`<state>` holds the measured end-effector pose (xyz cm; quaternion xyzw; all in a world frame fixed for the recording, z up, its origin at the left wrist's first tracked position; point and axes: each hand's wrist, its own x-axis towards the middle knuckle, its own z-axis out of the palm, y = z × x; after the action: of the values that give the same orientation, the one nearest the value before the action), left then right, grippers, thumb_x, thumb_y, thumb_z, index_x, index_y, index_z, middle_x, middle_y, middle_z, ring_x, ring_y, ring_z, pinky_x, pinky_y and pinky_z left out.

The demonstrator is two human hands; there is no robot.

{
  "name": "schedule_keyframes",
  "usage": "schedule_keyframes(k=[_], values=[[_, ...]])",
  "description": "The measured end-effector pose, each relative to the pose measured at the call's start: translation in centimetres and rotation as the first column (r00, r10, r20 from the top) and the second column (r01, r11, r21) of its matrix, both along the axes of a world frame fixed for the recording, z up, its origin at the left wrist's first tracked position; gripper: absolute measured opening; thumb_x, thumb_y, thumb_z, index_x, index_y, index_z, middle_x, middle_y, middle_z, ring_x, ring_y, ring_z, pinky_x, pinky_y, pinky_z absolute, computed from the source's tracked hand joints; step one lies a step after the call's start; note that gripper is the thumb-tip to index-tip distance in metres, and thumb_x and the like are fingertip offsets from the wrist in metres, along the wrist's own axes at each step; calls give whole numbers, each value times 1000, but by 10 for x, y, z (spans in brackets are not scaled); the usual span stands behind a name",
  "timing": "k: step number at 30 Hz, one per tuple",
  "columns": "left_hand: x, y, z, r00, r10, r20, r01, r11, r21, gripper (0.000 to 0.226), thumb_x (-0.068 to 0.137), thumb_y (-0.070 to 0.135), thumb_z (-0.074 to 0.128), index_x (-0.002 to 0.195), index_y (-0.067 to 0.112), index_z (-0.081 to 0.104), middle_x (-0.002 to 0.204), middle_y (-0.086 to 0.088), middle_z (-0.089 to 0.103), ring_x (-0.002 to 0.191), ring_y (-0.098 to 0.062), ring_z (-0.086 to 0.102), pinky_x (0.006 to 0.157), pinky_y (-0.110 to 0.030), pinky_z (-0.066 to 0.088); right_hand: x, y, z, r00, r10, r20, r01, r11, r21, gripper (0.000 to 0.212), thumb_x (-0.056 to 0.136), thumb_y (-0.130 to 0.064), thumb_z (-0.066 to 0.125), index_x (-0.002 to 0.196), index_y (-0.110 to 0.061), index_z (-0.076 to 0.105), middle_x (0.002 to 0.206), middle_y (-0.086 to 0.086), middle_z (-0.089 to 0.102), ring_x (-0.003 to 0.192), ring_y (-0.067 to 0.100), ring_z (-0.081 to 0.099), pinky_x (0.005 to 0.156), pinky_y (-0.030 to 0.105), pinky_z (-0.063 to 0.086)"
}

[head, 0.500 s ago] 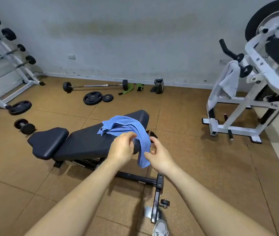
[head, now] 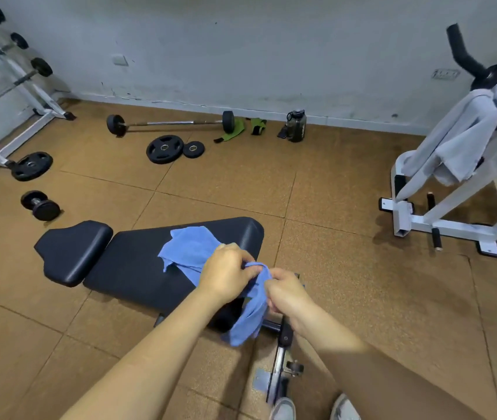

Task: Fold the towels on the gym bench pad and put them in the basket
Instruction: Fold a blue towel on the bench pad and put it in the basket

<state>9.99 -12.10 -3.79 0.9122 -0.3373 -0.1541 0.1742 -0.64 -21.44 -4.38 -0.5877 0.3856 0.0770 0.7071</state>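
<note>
A blue towel (head: 191,251) lies crumpled across the black gym bench pad (head: 138,268), with one end hanging over the pad's near edge. My left hand (head: 227,275) grips the towel's edge near the pad's right end. My right hand (head: 286,291) pinches the same edge right beside it, and the cloth droops below both hands. A pale grey towel (head: 459,140) hangs over the white machine at the right. No basket is in view.
The bench's separate seat pad (head: 73,251) sits at the left, its metal foot (head: 280,356) near my shoes. A dumbbell (head: 40,205), weight plates (head: 165,148), a barbell (head: 170,122), a dark bottle (head: 296,125) and a white machine frame (head: 441,225) stand on the brown floor.
Both hands have come closer together on the towel's edge and lifted it slightly. The camera has moved nearer and tilted down.
</note>
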Motion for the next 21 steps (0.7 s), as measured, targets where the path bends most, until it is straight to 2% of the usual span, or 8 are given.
schedule_keyframes(k=[3,6,8,10,14,16,18,21], values=[[-13,-33,43,938,2,-347,-73,978,-194,46,92,39,61,54,20,46,59,7,44,59,-9,40,57,-31,33,-14,-74,39,998,2,68,-3,1000,8,30,81,10,42,66,-6,61,61,9,58,55,16,51,56,21,40],[-34,-82,82,533,-148,-833,-183,941,-285,33,100,30,50,73,16,62,64,1,58,53,-8,49,51,-25,38,-32,-149,76,995,24,96,-31,997,73,37,81,13,33,60,-4,59,55,8,58,47,15,55,49,19,42],[-37,-120,92,339,-237,-911,-201,927,-316,17,97,21,56,94,9,69,84,-7,66,66,-13,60,57,-23,48,-44,-203,99,987,-45,152,15,981,194,41,80,11,30,54,-4,57,52,7,55,44,17,53,46,20,42],[-37,-162,101,273,-338,-901,-164,906,-390,15,89,15,61,99,8,70,89,-8,69,71,-15,64,62,-24,52,-60,-257,115,974,-141,179,82,950,302,37,75,8,32,49,-6,54,55,6,49,48,20,45,50,25,39],[-50,-259,127,298,-419,-858,-28,894,-447,9,82,13,66,89,10,71,83,-5,72,71,-15,67,65,-23,53,-96,-353,132,958,-230,172,166,932,322,21,60,-3,50,48,-14,37,62,2,26,54,16,21,57,30,17],[-57,-306,143,431,-416,-801,-53,875,-482,1,76,11,69,76,12,69,73,-4,70,62,-13,65,59,-22,51,-115,-395,142,995,75,68,-67,991,-119,33,82,-36,63,60,-13,54,67,3,53,59,17,47,60,30,36],[-62,-349,163,512,-445,-735,-93,822,-562,3,74,13,69,70,14,67,68,-3,67,58,-12,60,55,-21,47,-133,-428,159,898,397,-191,-438,761,-479,59,79,-81,42,85,-29,69,88,-14,66,81,7,59,80,28,44],[-68,-411,196,469,-549,-692,-89,750,-656,3,77,12,65,75,12,66,72,-5,66,61,-15,61,55,-21,49,-142,-461,178,907,419,39,-308,724,-618,43,74,-73,61,108,-48,62,105,-28,64,96,-7,57,87,21,42]])
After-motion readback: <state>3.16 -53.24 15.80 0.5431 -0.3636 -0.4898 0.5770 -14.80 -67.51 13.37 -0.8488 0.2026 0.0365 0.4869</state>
